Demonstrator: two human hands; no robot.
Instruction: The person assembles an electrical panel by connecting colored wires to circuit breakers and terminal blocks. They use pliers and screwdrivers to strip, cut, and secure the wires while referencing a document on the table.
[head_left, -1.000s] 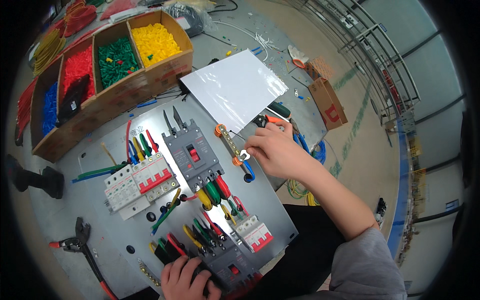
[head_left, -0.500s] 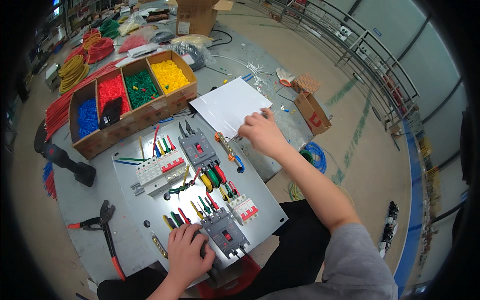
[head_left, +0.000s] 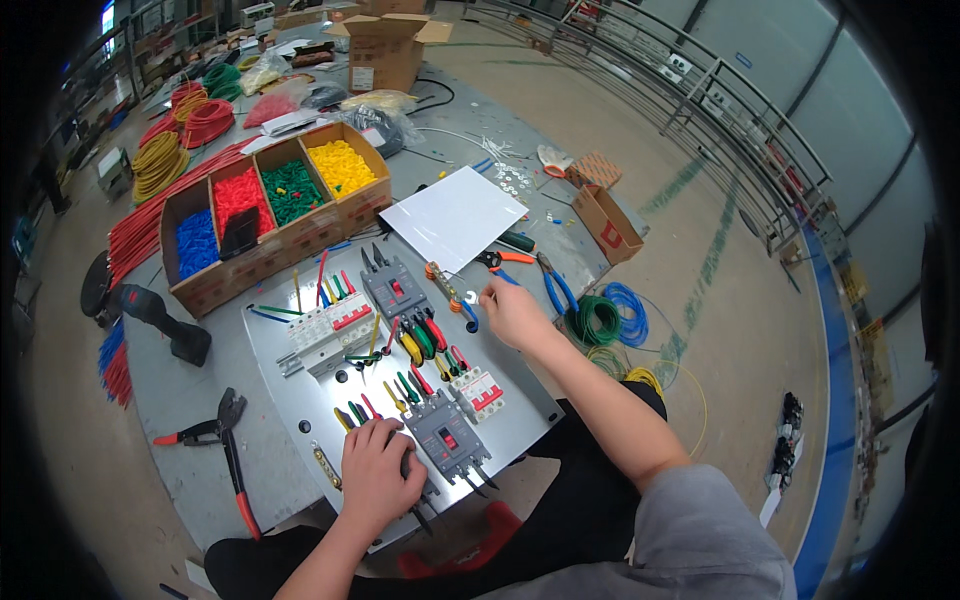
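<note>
My left hand rests with curled fingers on the metal mounting plate, beside the lower grey circuit breaker. Something dark shows between its thumb and fingers, too covered to name. My right hand is closed just right of a brass busbar on orange insulators. A small silver end, like that of a spanner, shows by its fingertips; most of it is hidden. Also on the plate are an upper grey breaker, a row of white breakers, a small white breaker and coloured wires.
A divided cardboard box of coloured sleeves stands at the back left. Pliers with blue handles, orange-handled cutters and a white sheet lie beyond the plate. A cordless driver and red-handled cutters are left.
My right hand has come back from over the white sheet toward the busbar and closed near it. Tools behind it now show. My left hand stays by the lower breaker. The view has shifted slightly.
</note>
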